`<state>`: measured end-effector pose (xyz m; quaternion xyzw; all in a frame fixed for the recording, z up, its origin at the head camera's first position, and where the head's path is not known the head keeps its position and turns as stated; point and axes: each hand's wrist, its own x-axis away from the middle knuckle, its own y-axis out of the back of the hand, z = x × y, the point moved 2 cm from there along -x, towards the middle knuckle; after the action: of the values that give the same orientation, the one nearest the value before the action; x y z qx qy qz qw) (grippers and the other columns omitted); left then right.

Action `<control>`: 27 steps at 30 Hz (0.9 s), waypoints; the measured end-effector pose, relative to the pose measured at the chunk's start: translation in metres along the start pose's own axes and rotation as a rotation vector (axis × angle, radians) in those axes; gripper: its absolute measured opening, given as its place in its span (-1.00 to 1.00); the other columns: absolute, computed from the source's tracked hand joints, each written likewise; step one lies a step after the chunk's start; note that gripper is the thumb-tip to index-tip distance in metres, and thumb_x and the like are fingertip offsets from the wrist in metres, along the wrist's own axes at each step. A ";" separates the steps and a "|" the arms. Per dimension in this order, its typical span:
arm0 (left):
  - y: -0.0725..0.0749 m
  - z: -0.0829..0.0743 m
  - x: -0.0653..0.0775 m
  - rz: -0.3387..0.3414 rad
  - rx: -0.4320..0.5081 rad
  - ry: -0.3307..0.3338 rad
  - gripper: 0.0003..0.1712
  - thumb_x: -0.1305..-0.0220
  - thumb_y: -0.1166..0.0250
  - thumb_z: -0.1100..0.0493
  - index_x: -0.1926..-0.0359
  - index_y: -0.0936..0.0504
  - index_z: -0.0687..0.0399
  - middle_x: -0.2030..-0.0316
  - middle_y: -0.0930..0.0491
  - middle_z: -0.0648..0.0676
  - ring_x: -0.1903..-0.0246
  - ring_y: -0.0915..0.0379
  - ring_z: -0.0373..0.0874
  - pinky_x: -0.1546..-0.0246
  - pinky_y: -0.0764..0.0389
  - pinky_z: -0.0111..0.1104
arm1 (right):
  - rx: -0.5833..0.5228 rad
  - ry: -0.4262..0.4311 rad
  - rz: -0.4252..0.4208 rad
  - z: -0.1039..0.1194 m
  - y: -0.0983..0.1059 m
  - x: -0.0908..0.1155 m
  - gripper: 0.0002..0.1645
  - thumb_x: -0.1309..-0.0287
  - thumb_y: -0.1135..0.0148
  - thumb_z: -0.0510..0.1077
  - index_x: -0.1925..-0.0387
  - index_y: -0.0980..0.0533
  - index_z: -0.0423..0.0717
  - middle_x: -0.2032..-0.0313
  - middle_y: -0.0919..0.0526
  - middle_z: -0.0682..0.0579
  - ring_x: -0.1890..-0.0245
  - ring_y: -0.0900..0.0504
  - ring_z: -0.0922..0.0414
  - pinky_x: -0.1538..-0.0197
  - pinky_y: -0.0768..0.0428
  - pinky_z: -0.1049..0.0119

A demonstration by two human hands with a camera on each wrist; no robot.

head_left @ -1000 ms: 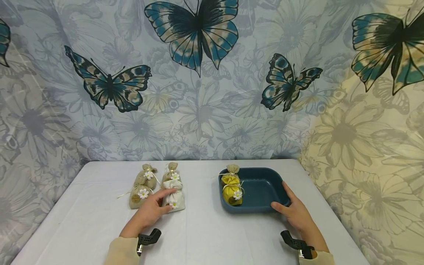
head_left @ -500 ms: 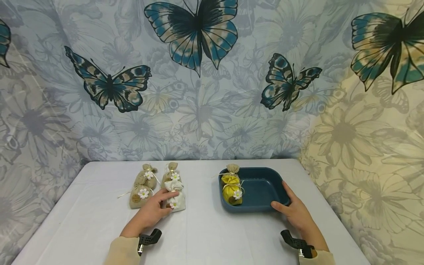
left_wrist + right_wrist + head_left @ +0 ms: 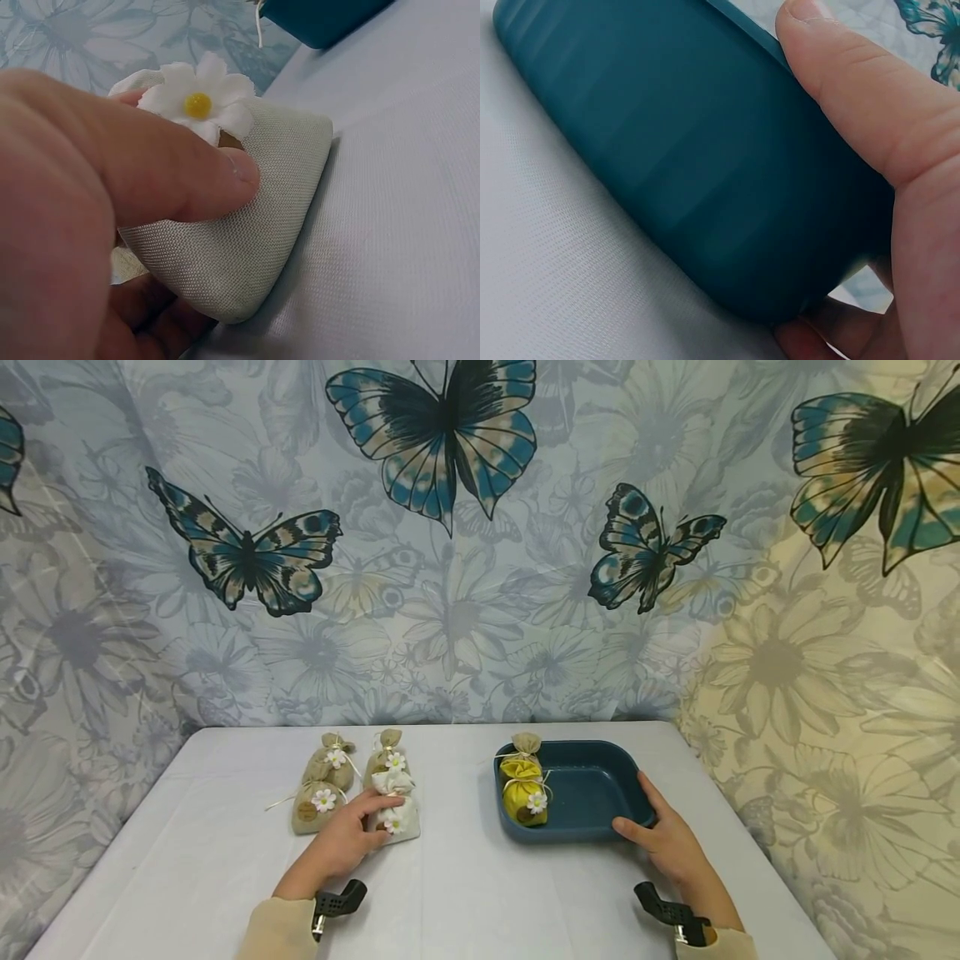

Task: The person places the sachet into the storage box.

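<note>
In the head view, my left hand (image 3: 347, 839) pinches a white drawstring sachet (image 3: 405, 823) with a daisy on it. The left wrist view has the thumb (image 3: 187, 176) pressing the sachet's face (image 3: 281, 217) beside the daisy (image 3: 199, 105), with fingers partly hidden beneath. My right hand (image 3: 673, 842) grips the front right corner of a dark blue rectangular dish (image 3: 592, 793). In the right wrist view, its thumb (image 3: 870, 97) lies over the rim, and other fingers touch the dish's wall (image 3: 697, 142) lower down. Inside the dish, at its left end, lies a yellow sachet (image 3: 519, 795).
A beige sachet (image 3: 527, 743) lies behind the yellow one, against the dish's back left. Another beige sachet (image 3: 390, 742) is behind the white one. Two more beige sachets, a front one (image 3: 309, 810) and a back one (image 3: 322, 765), lie left on the white-covered table (image 3: 465, 893).
The left fingertips have shifted slightly to the right over the white sachet, which has moved a little. The right hand and the dish have stayed in place.
</note>
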<state>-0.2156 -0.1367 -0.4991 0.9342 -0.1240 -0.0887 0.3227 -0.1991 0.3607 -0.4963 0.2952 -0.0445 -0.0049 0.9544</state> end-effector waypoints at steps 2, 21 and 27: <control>-0.001 0.000 0.000 -0.005 0.008 0.027 -0.43 -0.14 -0.46 0.31 -0.16 -0.66 -0.26 0.01 -0.51 -0.14 0.23 -0.35 -0.10 0.19 -0.39 -0.18 | -0.002 0.003 -0.001 0.000 0.000 0.000 0.30 -0.17 -0.44 0.10 -0.60 0.29 0.22 -0.52 0.20 -0.33 -0.45 0.16 -0.38 -0.32 0.04 -0.39; -0.007 -0.006 -0.010 -0.111 0.213 0.191 -0.46 -0.04 -0.48 0.34 -0.08 -0.71 -0.15 -0.06 -0.60 0.11 0.10 -0.45 -0.06 0.18 -0.47 -0.24 | -0.017 0.012 -0.005 0.000 -0.001 -0.001 0.29 -0.18 -0.44 0.07 -0.60 0.27 0.18 -0.52 0.19 -0.33 -0.45 0.16 -0.39 -0.32 0.03 -0.39; -0.012 -0.012 -0.015 -0.088 0.287 0.184 -0.44 -0.01 -0.50 0.34 -0.08 -0.71 -0.12 0.03 -0.60 0.06 0.21 -0.42 -0.06 0.32 -0.50 -0.26 | -0.019 0.017 -0.005 -0.001 -0.001 -0.001 0.28 -0.18 -0.44 0.06 -0.60 0.27 0.17 -0.51 0.19 -0.34 -0.45 0.15 -0.39 -0.31 0.04 -0.39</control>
<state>-0.2248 -0.1165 -0.4960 0.9793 -0.0642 0.0018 0.1917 -0.1998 0.3603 -0.4975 0.2861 -0.0358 -0.0054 0.9575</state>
